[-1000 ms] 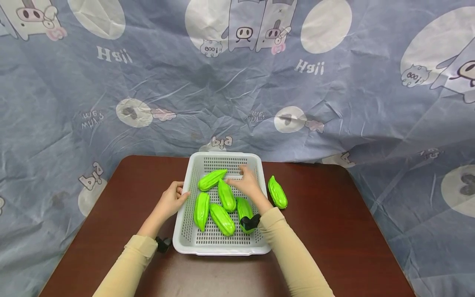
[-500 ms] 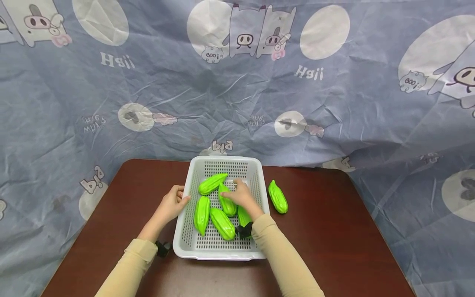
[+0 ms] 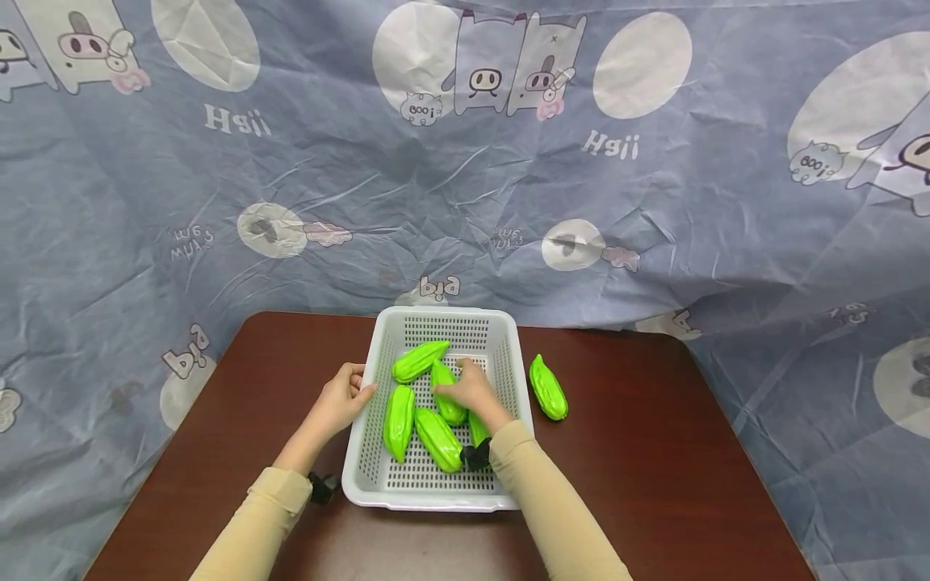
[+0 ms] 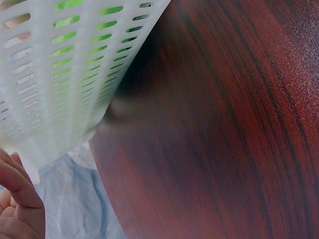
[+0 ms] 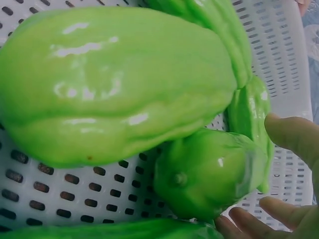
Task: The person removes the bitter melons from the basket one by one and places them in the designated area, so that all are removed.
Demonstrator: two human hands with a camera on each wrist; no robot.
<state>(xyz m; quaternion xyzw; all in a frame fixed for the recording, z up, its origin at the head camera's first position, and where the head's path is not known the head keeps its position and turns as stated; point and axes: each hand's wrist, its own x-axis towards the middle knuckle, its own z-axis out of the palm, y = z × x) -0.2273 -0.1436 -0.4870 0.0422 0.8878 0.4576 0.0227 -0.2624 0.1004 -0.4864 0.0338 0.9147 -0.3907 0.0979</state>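
Note:
In the head view a white perforated basket (image 3: 436,502) stands on the table with several bright green ridged gourds in it. My left hand (image 3: 340,401) holds its left rim, thumb over the edge and fingers curled outside; the left wrist view shows these curled fingers (image 4: 20,191) beside the basket wall. Inside, my right hand (image 3: 472,390) straddles the middle gourd (image 3: 450,412). In the right wrist view this gourd (image 5: 204,174) lies between my spread thumb and slightly bent fingers, its stem end toward the camera. Fingertips are right at its side.
Other gourds lie close around: one at the back (image 3: 420,361), one at the left (image 3: 398,422), one in front (image 3: 438,440) and one partly under my right wrist (image 3: 477,430). A single gourd (image 3: 548,389) rests on the brown table (image 3: 639,452) right of the basket. A patterned cloth (image 3: 407,186) hangs behind.
My right hand has lowered into the basket and come left, its thumb now over the middle gourd. The left hand stays at the rim; the head view has shifted slightly.

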